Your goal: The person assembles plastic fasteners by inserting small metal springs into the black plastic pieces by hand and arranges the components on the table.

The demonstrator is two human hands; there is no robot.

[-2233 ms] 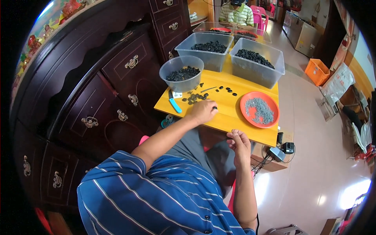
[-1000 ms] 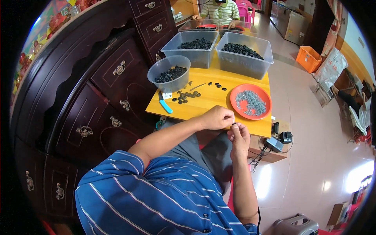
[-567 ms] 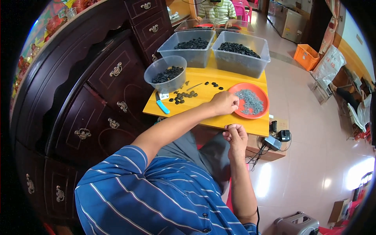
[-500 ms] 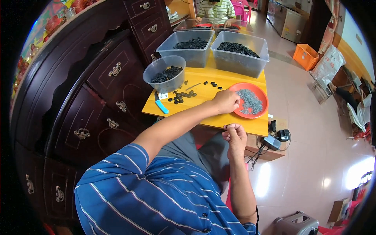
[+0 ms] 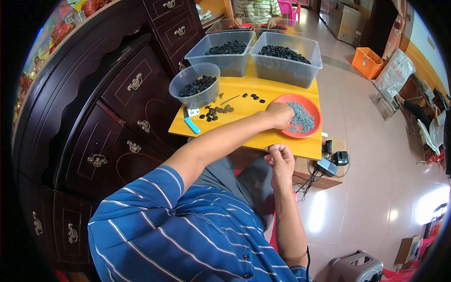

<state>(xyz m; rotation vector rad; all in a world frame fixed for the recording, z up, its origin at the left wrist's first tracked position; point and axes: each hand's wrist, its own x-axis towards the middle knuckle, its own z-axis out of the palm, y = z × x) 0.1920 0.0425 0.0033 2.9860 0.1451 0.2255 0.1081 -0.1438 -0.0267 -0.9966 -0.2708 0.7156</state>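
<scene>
My left hand (image 5: 280,116) reaches over the left side of a red round plate (image 5: 314,103), fingers curled down at a heap of small grey pieces (image 5: 302,118). Its fingertips are hidden, so what they hold I cannot make out. Nearer to me, just past the table's front edge, my right hand (image 5: 282,162) is closed in a pinch on a small dark piece (image 5: 269,147), of which only a bit shows. A few black oval pieces (image 5: 254,97) lie left of the plate. More dark and brownish pieces (image 5: 216,113) are scattered at the table's left.
A round clear tub (image 5: 176,91) and two clear rectangular bins (image 5: 307,81) hold black pieces on the yellow table (image 5: 239,129). A turquoise-handled knife (image 5: 191,125) and a thin stick (image 5: 230,99) lie at left. Another person (image 5: 256,9) sits beyond. Cables and adapters (image 5: 327,167) are at right.
My left hand has moved slightly right and farther over the plate, to the grey pieces. The right hand stays in its pinch, nearly still. The view has shifted a little.
</scene>
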